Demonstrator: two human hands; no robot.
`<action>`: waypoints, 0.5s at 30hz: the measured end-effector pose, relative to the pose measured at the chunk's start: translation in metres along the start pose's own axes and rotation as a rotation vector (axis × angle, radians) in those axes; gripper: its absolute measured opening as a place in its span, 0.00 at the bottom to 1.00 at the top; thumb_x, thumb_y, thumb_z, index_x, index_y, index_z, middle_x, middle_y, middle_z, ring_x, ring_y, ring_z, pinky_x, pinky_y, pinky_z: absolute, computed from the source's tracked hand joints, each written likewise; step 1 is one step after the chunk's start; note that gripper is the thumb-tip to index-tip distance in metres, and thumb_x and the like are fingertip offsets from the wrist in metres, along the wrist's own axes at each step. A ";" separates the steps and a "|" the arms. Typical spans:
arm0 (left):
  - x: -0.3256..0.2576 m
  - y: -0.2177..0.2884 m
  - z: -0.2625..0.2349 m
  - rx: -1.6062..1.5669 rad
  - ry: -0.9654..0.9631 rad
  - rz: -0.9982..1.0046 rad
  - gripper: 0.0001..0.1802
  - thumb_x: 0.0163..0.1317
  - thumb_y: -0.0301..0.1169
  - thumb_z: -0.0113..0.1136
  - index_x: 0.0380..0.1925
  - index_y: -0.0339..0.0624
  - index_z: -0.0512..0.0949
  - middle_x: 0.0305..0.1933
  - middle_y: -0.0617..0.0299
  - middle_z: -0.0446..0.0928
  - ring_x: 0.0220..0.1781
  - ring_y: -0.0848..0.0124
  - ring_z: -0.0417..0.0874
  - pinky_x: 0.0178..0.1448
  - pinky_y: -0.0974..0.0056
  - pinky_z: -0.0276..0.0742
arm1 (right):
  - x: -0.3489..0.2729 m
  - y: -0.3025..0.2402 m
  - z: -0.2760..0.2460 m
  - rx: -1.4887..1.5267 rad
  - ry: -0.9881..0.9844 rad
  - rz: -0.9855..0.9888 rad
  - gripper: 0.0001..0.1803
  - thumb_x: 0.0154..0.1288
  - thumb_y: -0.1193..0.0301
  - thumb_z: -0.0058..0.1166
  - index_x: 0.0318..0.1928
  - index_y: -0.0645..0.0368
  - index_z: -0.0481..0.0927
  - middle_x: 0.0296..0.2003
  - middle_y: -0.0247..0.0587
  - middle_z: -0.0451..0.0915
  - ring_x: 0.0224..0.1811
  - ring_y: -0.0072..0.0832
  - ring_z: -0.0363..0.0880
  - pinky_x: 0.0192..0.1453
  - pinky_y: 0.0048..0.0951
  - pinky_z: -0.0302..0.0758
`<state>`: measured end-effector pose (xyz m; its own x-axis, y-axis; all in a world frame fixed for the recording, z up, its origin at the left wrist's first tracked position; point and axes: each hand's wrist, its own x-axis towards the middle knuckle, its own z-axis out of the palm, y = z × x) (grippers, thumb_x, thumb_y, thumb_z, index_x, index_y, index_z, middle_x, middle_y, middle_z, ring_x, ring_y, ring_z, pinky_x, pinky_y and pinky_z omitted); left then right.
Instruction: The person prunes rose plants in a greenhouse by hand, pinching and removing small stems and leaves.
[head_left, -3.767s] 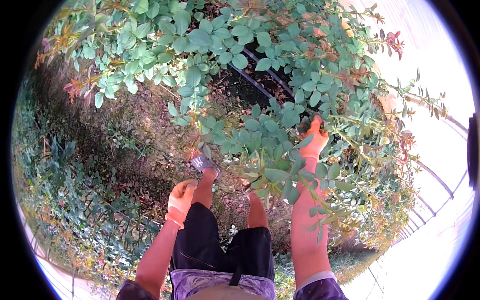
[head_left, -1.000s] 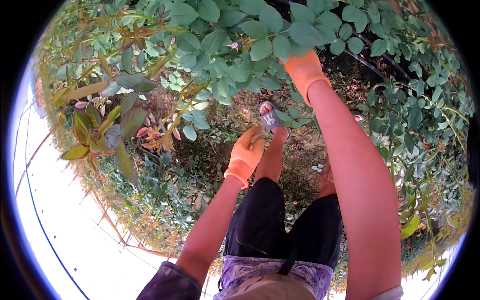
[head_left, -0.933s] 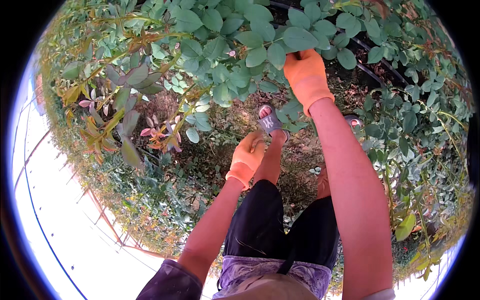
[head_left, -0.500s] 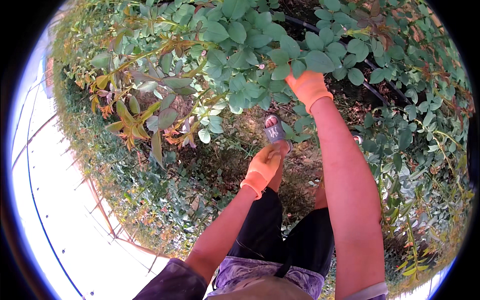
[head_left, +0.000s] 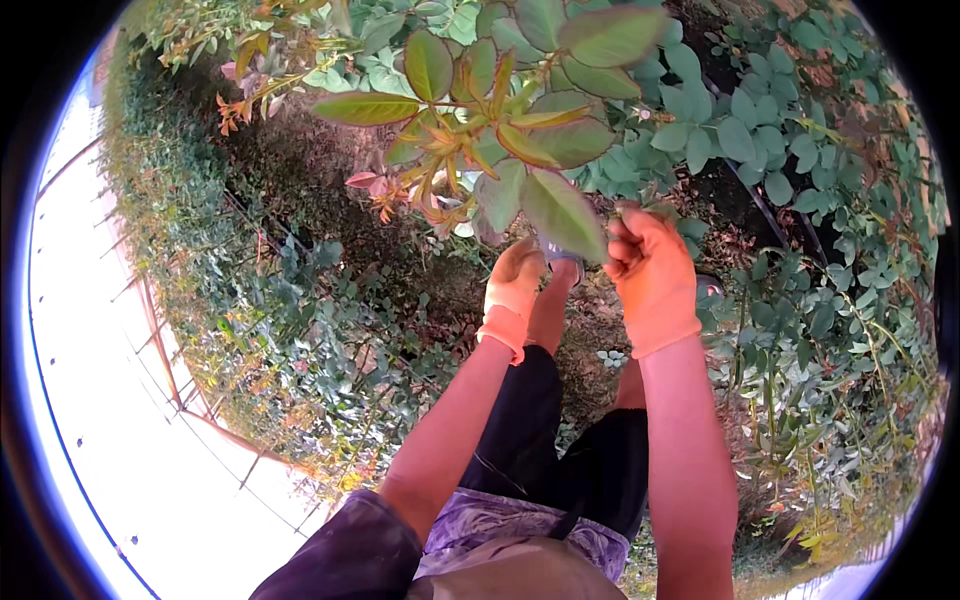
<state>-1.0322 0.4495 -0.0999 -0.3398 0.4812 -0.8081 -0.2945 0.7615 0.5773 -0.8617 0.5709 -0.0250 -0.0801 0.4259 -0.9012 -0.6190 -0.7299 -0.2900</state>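
Observation:
Both of my hands wear orange gloves. My left hand [head_left: 513,287] is low in the middle, its fingers and thumb drawn together; whatever they may hold is hidden. A little to the right, my right hand [head_left: 652,268] is raised with curled fingers and thumb pinched near a leaf tip. What lies in that pinch, if anything, is too small to make out. Just above both hands hangs a leafy shoot [head_left: 505,130] with reddish-edged green leaves and young orange-tipped growth. One of its long leaves [head_left: 565,212] reaches down between my hands.
Dense green bushes [head_left: 740,140] stand ahead and to the right, with a dark hose [head_left: 765,205] running beneath. More plants [head_left: 300,290] line the left side, before a bright, white area [head_left: 110,400]. My sandalled foot [head_left: 568,262] is on the soil path below.
My right hand has come back out of the foliage toward me, its fingers now visible. The reddish-leaved shoot now hangs in front of my hands; my left hand has risen slightly.

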 end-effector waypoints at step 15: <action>0.099 0.118 -0.109 -0.030 0.098 0.117 0.21 0.67 0.49 0.61 0.41 0.40 0.83 0.39 0.67 0.83 0.37 0.78 0.80 0.46 0.70 0.74 | -0.029 0.064 -0.017 -1.037 -0.124 -0.260 0.15 0.69 0.68 0.59 0.51 0.64 0.80 0.36 0.30 0.82 0.34 0.14 0.77 0.37 0.19 0.74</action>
<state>-1.1983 0.5392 -0.0994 -0.4586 0.5202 -0.7205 -0.2738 0.6886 0.6715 -0.8857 0.5031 -0.0227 -0.1559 0.6423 -0.7505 0.3314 -0.6817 -0.6522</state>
